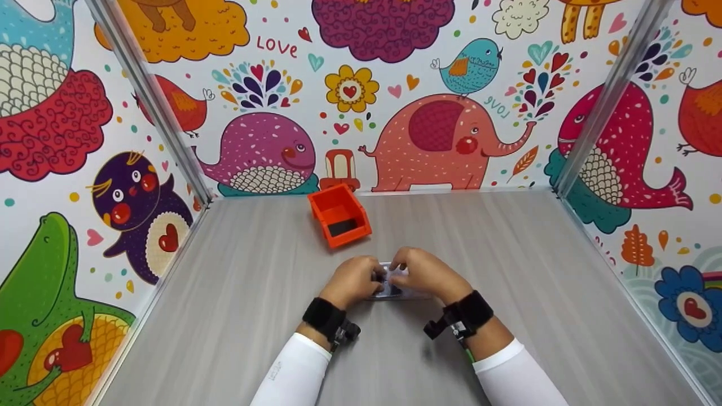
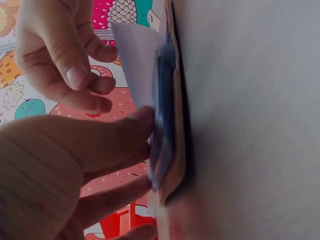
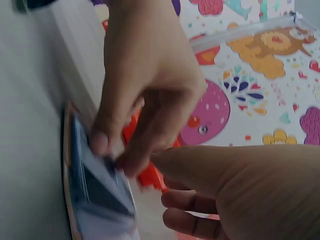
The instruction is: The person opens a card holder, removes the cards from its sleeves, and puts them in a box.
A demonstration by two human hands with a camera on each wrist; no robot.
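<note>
Between the hands lies a flat thing (image 1: pixel 397 295) on the table, its kind unclear. The left wrist view shows its brown base (image 2: pixel 175 175), a dark blue slab (image 2: pixel 165 95) on top and a clear plastic sheet (image 2: pixel 137 65) standing up at an angle. My left hand (image 1: pixel 351 280) pinches the sheet or the slab's edge with thumb and fingertips; which one cannot be told. My right hand (image 1: pixel 431 274) hovers above the other end, fingers loosely bent and apart from the sheet, apparently holding nothing.
Behind the hands, near the back wall, stands an orange open bin (image 1: pixel 338 217) with a dark patch at its front inside. Printed panels (image 1: pixel 451 146) with cartoon animals enclose the grey table (image 1: pixel 254 270) at the back and both sides.
</note>
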